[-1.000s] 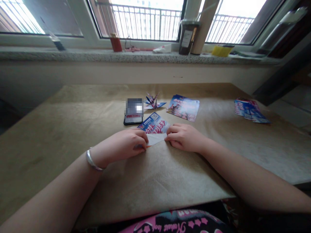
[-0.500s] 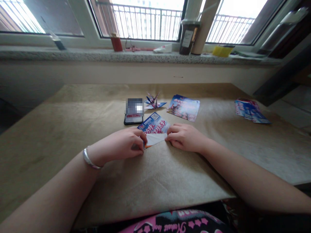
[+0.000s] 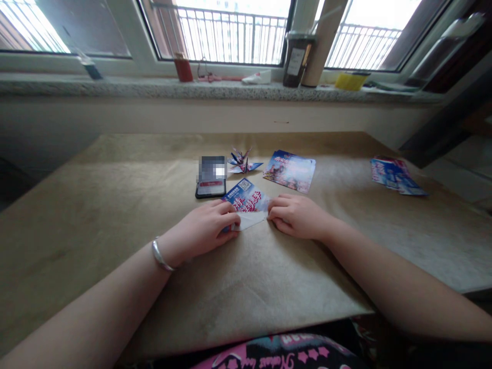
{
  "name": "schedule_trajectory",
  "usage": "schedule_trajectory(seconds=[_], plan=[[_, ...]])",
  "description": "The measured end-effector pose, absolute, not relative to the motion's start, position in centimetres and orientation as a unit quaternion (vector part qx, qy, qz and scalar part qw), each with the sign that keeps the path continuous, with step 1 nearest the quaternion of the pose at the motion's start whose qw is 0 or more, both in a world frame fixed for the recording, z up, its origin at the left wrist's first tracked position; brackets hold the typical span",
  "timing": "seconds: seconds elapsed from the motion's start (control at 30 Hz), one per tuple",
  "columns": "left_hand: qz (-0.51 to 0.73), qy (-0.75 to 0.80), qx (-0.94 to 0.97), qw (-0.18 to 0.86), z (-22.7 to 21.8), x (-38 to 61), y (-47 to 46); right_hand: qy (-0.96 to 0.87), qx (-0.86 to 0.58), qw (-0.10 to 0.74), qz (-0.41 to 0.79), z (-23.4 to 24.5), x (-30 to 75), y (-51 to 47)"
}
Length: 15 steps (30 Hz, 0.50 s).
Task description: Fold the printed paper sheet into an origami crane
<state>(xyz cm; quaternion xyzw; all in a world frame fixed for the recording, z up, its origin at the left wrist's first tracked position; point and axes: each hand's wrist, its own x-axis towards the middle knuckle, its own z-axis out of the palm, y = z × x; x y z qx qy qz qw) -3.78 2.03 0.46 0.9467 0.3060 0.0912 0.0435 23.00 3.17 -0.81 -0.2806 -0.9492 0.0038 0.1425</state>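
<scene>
A printed paper sheet [image 3: 251,199], blue with red lettering and a QR code, lies on the table with its near edge folded up to show a white strip. My left hand [image 3: 213,220] has its fingers closed on the sheet's left part, covering that corner. At the right end of the fold, my right hand [image 3: 294,215] pinches the paper between curled fingers. Just beyond the sheet sits a folded paper crane [image 3: 244,163] of similar print, beside a phone [image 3: 210,187] whose screen is partly blurred out.
A small stack of printed sheets [image 3: 292,171] lies behind my right hand. More printed papers [image 3: 397,176] are fanned at the far right of the brown-covered table [image 3: 96,220]. On the sill [image 3: 134,88] stand a dark container [image 3: 298,59], a red can [image 3: 183,67] and a yellow item [image 3: 350,80].
My left hand has moved right along the folded edge and now covers the orange corner seen before. My right hand has shifted slightly right, still at the fold's end.
</scene>
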Motion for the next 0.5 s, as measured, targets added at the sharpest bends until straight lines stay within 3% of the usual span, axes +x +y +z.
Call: schedule_trajectory(seconds=[0.33, 0.5], plan=[[0.081, 0.303, 0.949, 0.024, 0.39, -3.55, 1.57, -0.930, -0.341, 0.138, -0.005, -0.67, 24.08, 3.49], [0.080, 0.282, 0.956, 0.008, 0.33, -3.01, 1.35, -0.913, -0.354, 0.204, 0.003, -0.71, 24.05, 3.64]])
